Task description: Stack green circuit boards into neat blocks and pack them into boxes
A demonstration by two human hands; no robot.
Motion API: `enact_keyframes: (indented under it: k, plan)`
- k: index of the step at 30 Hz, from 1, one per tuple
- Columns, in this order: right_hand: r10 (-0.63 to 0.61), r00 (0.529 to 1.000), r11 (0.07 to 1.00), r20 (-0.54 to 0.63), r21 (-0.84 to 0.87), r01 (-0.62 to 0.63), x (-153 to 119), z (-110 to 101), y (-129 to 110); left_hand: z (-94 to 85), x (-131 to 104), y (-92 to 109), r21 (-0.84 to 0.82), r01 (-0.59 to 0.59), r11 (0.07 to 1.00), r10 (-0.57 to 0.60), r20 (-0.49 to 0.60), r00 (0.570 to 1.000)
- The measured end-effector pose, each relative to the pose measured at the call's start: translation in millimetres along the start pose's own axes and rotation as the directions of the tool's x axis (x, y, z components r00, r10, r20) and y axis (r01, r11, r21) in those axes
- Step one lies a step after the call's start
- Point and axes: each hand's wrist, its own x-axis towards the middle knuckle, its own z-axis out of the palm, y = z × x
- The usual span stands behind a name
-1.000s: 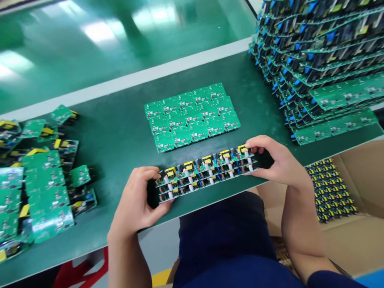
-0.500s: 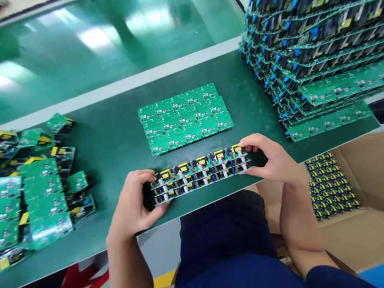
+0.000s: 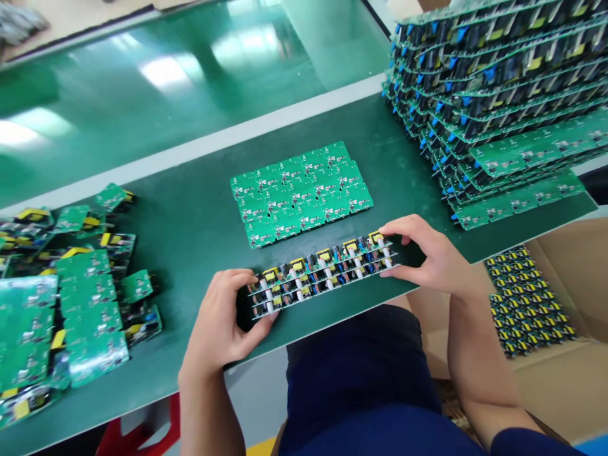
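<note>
Circuit boards over green tabletop

The table was dark green; the held boards showed a repeating yellow, white and black pattern; the carton was brown.

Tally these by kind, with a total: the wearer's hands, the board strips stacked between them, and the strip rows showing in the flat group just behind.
Left hand and right hand: 2
Held board strips: 3
Flat strip rows showing on top: 3
Total: 8
</note>
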Motion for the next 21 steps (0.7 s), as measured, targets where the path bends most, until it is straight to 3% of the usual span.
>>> enact_keyframes:
  k: [5, 13, 17, 21]
  plan:
    - [-0.025, 1.000, 0.998, 0.012, -0.059, 0.025, -2, 0, -1, 3.1, -2, 1, 0.064, -0.010, 0.998, 0.010, 0.005, 1.000]
    - [-0.058, 0.995, 0.953, 0.082, -0.292, 0.080, -8, 25, -6, 25.2, -14, 1, 0.252, 0.031, 0.967, -0.030, -0.011, 1.000]
    - [-0.028, 0.993, 0.975, 0.116, -0.215, 0.052, -12, 18, -5, 22.8, -19, -5, 0.209, 0.035, 0.977, -0.043, 0.032, 0.999]
    - [0.027, 0.999, 0.999, 0.044, -0.048, -0.025, -14, 14, 1, 16.4, -19, -12, 0.128, 0.020, 0.992, -0.021, 0.006, 1.000]
